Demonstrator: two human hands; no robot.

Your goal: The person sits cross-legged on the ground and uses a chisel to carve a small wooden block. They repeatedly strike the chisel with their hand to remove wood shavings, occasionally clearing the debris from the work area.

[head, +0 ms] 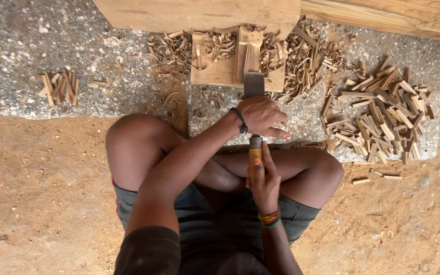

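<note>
I sit cross-legged on the ground. A wide chisel has its steel blade (253, 84) pointing away from me and resting against a small wooden piece (250, 48) on a flat wooden block (215, 69). My left hand (262, 117), with a dark bead bracelet at the wrist, wraps over the chisel just behind the blade. Closer to my body, my right hand (264, 184), wearing coloured wristbands, grips the chisel's wooden handle (255, 153).
Curled wood shavings (301, 56) lie around the block. A heap of short cut sticks (383, 117) sits on the right, a small bundle (59, 87) on the left. A thick timber (199, 12) spans the top. Sawdust (42, 193) covers the ground around my legs.
</note>
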